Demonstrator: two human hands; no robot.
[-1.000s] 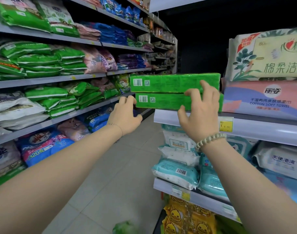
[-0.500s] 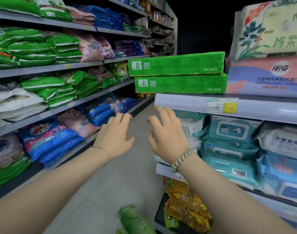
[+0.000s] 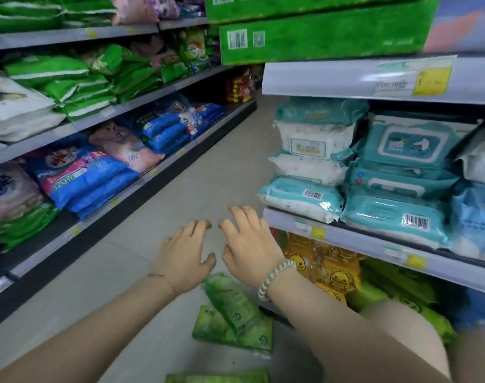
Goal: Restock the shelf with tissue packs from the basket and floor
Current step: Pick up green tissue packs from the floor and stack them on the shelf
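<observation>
Green tissue packs on the shelf, teal wipes, yellow duck-print bags, white bracelet.

1 head-worn camera faces forward and down the aisle floor, close above the left hand and right hand.

Both hands empty, fingers spread: left hand, right hand, side by side above green tissue packs on floor, below the packs' shelf.

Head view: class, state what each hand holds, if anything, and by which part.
Nothing is held. The left hand and the right hand are both empty, fingers spread, above the soft green plastic tissue packs on the pale floor.
</observation>
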